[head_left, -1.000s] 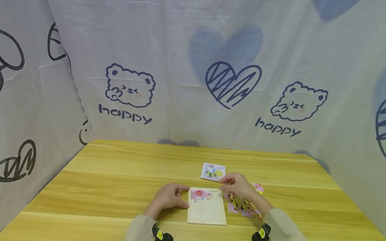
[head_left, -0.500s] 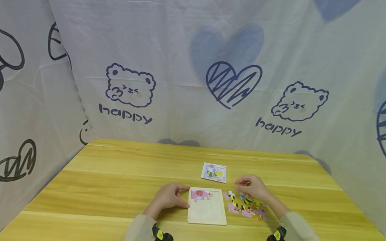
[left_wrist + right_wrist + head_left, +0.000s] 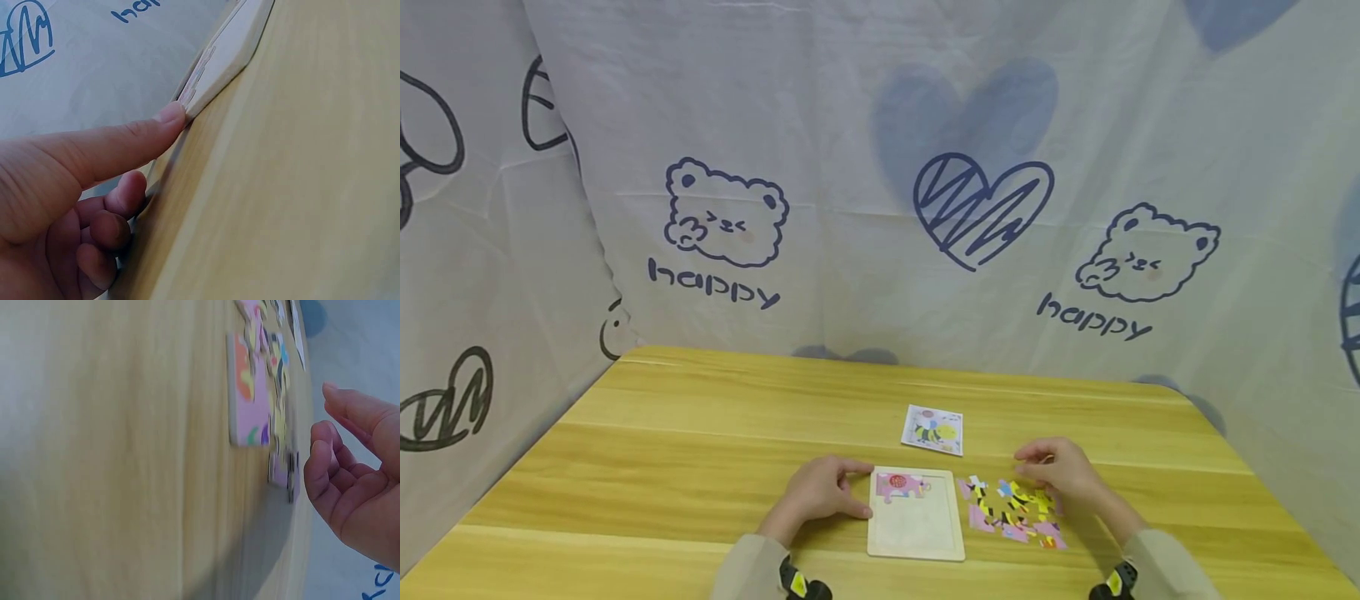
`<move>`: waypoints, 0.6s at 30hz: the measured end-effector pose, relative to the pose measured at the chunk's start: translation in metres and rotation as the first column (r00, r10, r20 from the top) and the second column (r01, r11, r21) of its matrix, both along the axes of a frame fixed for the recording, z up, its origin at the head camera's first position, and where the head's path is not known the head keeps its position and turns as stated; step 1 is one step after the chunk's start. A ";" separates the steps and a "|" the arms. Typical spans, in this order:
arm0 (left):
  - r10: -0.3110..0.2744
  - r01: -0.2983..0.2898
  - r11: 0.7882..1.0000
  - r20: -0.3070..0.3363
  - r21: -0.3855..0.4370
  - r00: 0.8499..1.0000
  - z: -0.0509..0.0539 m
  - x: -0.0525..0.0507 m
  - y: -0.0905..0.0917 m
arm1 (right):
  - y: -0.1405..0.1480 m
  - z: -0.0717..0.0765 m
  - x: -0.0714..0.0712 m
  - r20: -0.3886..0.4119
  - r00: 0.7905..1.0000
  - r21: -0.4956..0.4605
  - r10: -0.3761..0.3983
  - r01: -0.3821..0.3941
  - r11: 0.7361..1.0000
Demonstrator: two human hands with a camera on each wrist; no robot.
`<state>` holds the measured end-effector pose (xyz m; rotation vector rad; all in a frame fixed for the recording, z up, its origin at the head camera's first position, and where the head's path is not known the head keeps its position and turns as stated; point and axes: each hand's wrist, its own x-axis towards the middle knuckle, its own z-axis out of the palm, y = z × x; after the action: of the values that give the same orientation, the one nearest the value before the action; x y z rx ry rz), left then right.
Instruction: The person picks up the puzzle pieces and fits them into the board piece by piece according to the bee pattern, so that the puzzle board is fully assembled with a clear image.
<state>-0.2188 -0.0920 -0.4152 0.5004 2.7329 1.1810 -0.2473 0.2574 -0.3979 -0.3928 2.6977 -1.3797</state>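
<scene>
A square wooden puzzle tray [image 3: 913, 533] lies at the front of the table, with joined pink puzzle pieces [image 3: 901, 486] in its upper left corner. My left hand [image 3: 818, 492] touches the tray's left side with thumb and index finger; in the left wrist view the thumb [image 3: 134, 140] is straight against the edge and the other fingers are loosely bent. Right of the tray lie several loose yellow, black and pink puzzle pieces [image 3: 1015, 533]. Above their far right part is my right hand [image 3: 1070, 475], its fingers loosely bent and nothing visible between them in the right wrist view.
A card with a bee picture [image 3: 932, 430] lies beyond the tray. The wooden table [image 3: 700, 433] reaches back to a hanging white cloth [image 3: 850, 275] printed with bears and hearts. Another cloth hangs along the left.
My right hand has moved right, from the tray's upper right corner to over the far right of the loose pieces, uncovering more of them. The left hand has stayed at the tray.
</scene>
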 end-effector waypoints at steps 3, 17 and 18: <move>0.000 0.000 1.000 0.003 0.002 1.000 0.000 0.000 0.000 | 0.006 -0.001 -0.001 0.007 1.000 0.011 -0.011 0.011 1.000; -0.003 0.003 1.000 0.002 0.004 1.000 0.000 0.000 0.000 | 0.025 -0.007 -0.008 0.063 0.998 0.040 -0.001 -0.002 0.999; -0.003 0.003 1.000 0.003 0.005 1.000 0.000 0.000 0.000 | 0.026 -0.008 -0.008 0.068 0.998 0.040 -0.009 0.007 0.999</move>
<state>-0.2191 -0.0925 -0.4152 0.5034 2.7267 1.1867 -0.2555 0.2834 -0.4059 -0.3255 2.6699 -1.3136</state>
